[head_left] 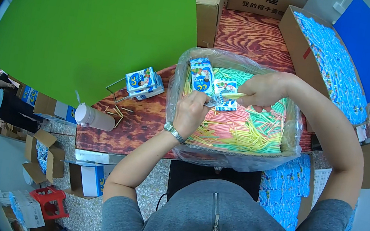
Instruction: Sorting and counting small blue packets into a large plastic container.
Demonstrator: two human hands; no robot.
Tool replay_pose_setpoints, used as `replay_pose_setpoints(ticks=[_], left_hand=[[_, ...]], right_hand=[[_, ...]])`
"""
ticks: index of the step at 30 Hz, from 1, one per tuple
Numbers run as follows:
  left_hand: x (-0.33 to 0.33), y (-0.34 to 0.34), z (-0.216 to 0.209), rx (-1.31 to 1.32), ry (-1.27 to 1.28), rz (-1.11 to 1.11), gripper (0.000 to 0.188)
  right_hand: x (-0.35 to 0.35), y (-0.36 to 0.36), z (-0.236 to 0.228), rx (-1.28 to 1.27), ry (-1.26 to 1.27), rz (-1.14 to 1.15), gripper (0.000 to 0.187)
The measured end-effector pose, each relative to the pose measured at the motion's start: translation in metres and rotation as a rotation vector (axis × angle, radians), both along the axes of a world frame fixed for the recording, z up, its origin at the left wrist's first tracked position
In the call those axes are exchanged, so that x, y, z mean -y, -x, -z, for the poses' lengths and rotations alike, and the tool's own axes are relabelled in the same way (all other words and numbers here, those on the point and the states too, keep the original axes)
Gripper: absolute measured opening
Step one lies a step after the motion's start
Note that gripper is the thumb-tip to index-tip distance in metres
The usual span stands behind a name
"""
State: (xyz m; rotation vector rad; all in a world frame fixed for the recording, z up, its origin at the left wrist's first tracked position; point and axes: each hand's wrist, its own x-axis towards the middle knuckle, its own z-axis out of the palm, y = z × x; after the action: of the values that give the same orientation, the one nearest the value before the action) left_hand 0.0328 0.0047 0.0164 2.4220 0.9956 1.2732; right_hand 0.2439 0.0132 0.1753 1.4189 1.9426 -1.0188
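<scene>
Over a carton lined with clear plastic (293,136), full of thin pastel sticks (241,126) in pink, yellow and green, both my hands work close together. My left hand (190,112), with a metal watch at the wrist, pinches the edge of a small blue-and-white packet (216,100). Pale yellow sticks (232,95) are gripped in the fingers of my right hand (263,91), their ends at the packet's mouth. How far they reach inside is hidden. Another blue-and-white packet (202,76) lies on the sticks just beyond my left hand.
Left of the carton, a packet stack (141,82) rests on a small wire-framed stand. A pale bottle (94,118) and loose sticks (120,114) are near the table's left edge. A large box of blue packets (334,61) stands at right. Another person (3,100) stands far left.
</scene>
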Motion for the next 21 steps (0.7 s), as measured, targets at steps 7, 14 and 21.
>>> replay_pose_setpoints(ticks=[7, 14, 21], left_hand=[[0.0, -0.001, -0.001, -0.093, 0.028, 0.01, 0.021], [-0.006, 0.006, -0.007, 0.019, 0.21, 0.122, 0.023], [-0.023, 0.002, 0.014, 0.074, -0.071, -0.212, 0.031]], right_hand=[[0.002, 0.033, 0.0, 0.118, -0.43, -0.344, 0.038], [-0.002, 0.005, 0.039, -0.526, -0.935, -0.213, 0.051], [-0.053, 0.02, 0.134, -0.678, -0.943, 0.12, 0.034]])
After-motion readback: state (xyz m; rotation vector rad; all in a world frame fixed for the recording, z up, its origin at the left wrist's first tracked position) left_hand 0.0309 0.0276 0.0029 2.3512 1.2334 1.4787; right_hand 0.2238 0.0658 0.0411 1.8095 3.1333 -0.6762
